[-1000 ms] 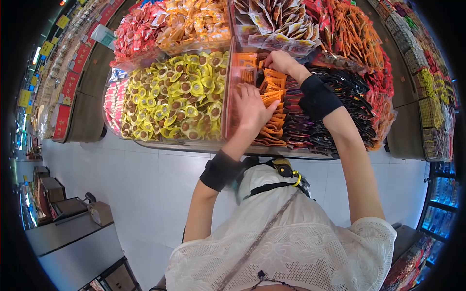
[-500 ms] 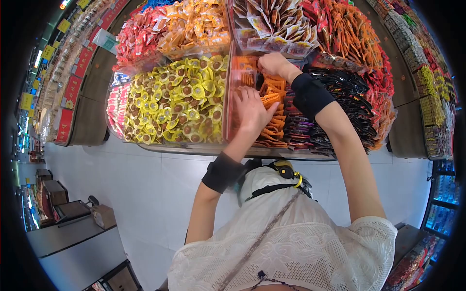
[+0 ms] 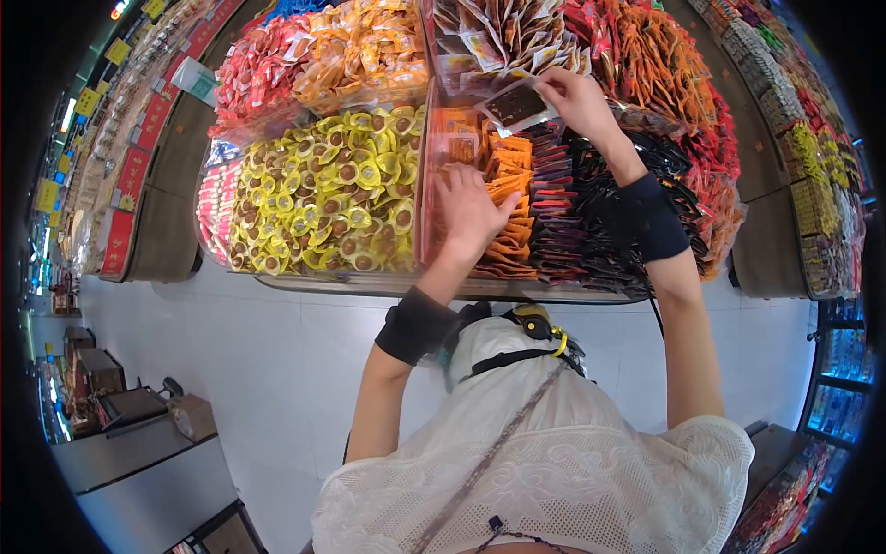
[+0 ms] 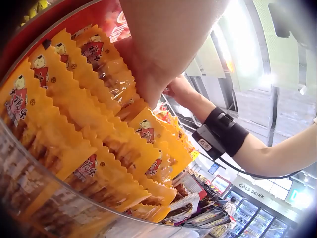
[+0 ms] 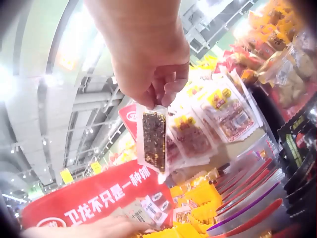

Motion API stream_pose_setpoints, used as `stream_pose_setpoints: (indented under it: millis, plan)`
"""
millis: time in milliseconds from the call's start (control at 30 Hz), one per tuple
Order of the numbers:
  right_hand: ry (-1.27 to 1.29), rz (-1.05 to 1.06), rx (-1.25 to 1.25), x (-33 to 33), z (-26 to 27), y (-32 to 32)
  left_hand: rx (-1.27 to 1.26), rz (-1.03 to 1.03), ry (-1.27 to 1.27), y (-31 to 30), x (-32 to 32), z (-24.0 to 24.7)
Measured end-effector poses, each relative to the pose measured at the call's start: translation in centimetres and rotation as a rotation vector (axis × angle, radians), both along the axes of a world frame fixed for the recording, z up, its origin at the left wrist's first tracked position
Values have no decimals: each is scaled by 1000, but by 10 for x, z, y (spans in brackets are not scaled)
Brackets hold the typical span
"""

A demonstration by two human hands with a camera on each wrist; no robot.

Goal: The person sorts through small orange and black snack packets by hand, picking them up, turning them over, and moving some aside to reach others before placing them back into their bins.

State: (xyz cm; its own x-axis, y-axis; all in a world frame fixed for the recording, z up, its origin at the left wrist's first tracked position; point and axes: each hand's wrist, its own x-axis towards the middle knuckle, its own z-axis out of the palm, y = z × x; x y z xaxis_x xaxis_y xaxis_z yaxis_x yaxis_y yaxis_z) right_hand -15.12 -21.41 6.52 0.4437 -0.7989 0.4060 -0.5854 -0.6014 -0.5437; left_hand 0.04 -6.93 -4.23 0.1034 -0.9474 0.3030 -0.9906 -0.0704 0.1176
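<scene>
In the head view my right hand (image 3: 577,106) pinches the edge of a clear-edged packet (image 3: 517,106) with dark contents, held over the bin. The right wrist view shows this packet (image 5: 154,141) hanging from the fingertips of my right hand (image 5: 153,69). My left hand (image 3: 469,214) rests with spread fingers against the red divider (image 3: 430,185), beside the row of orange packets (image 3: 510,208). Those orange packets (image 4: 64,134) stand close together in the left wrist view, beside my left hand (image 4: 143,69), whose fingers are mostly hidden there.
Yellow-wrapped candies (image 3: 323,198) fill the compartment on the left. Black packets (image 3: 614,222) lie on the right, and white-edged packets (image 3: 508,37) stand behind. The clear bin's front edge (image 3: 369,284) runs near my body. Loaded shelves (image 3: 784,120) line both sides.
My right hand has come up out of the orange compartment and moved right, with a dark packet now visible in its fingers. My left hand stays almost where it was.
</scene>
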Motion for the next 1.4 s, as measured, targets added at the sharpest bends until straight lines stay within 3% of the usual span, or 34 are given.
stream_pose_setpoints:
  millis: [67, 133, 367, 567, 667, 700, 933, 1133, 1300, 1400]
  plan:
    - [-293, 34, 91, -20, -15, -3, 2, 4, -13, -1, 0, -3]
    - [-385, -58, 375, -36, -7, 18, 32, 3, -3, -1, 0, -2]
    - [-679, -136, 679, -79, -22, 60, 52, -8, -4, -1, 1, -4]
    - [-798, -113, 517, -87, -22, 85, 52, -14, 7, -1, 1, -3]
    - [-905, 89, 418, -86, -26, 91, -4, -23, -36, 0, 2, -3]
    - [-832, 140, 390, -89, -25, 94, -33, -26, -59, 0, 2, -4]
    - [-1085, 472, 471, -85, -31, 109, 45, -26, 57, 0, 1, -1]
    - [-1088, 481, 472, -86, -33, 118, -76, -46, -68, 0, 4, -10]
    - [-1102, 482, 500, -87, -37, 119, -33, -37, -57, 0, 4, -7]
    - [-976, 339, 506, -88, -46, 121, 58, -23, -8, 0, 3, -1]
